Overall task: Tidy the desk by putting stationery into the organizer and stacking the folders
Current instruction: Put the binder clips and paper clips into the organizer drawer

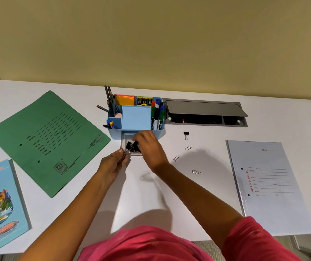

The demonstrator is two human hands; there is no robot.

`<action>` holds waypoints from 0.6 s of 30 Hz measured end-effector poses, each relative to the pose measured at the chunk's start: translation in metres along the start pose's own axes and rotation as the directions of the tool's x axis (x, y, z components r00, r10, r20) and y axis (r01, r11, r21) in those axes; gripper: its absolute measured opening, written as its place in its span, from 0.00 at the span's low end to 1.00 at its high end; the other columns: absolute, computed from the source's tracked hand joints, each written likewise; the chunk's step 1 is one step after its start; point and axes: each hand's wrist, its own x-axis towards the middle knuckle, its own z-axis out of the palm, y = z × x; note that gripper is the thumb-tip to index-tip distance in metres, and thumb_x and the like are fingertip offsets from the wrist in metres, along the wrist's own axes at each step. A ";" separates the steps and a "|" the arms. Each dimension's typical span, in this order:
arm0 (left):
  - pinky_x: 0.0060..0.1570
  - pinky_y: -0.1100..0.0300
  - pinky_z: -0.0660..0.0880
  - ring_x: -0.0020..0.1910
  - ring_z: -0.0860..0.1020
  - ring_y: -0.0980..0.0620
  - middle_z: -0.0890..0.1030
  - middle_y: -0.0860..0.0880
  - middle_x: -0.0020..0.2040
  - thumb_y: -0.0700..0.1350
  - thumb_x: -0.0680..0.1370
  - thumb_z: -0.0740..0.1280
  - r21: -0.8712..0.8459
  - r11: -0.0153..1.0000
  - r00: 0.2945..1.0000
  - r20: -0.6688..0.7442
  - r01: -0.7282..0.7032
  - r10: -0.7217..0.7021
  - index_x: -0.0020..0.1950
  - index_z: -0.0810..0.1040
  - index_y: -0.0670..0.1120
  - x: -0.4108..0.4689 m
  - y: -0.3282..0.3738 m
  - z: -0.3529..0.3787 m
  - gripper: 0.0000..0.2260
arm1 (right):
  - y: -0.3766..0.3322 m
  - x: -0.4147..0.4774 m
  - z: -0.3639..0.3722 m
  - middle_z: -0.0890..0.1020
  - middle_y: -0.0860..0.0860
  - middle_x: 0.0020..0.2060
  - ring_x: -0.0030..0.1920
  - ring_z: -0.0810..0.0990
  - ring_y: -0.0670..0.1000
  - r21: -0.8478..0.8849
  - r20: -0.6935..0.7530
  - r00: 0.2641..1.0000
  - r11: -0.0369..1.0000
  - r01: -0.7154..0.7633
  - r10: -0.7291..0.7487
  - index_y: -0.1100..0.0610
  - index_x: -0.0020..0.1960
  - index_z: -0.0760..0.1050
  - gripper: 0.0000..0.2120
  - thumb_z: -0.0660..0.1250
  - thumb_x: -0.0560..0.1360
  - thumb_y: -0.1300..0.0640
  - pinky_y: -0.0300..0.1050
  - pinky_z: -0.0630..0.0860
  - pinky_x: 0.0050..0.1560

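Observation:
A light blue organizer (135,117) stands at the desk's back middle, holding pencils, markers and sticky notes. Its clear drawer (123,143) is pulled out in front and holds black binder clips (131,146). My left hand (113,162) pinches the drawer's front left corner. My right hand (149,147) hovers over the drawer's right side, fingers curled down among the clips; whether it holds one is hidden. One binder clip (186,134) and three paper clips (188,148) (176,158) (196,172) lie loose to the right. A green folder (47,142) lies left, a white folder (271,187) right.
A blue illustrated notebook (0,204) lies at the near left edge. A grey cable hatch (205,113) with its lid raised sits in the desk right of the organizer. A beige wall runs behind the desk.

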 end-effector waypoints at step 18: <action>0.34 0.65 0.80 0.44 0.78 0.47 0.78 0.41 0.44 0.36 0.80 0.61 -0.155 0.987 0.998 -0.033 0.047 -0.052 0.46 0.76 0.36 -0.003 0.000 0.002 0.07 | 0.129 -0.008 -0.011 0.73 0.60 0.66 0.68 0.69 0.59 -0.126 -0.059 0.807 0.798 -0.590 0.587 0.63 0.65 0.73 0.17 0.65 0.77 0.66 0.49 0.69 0.68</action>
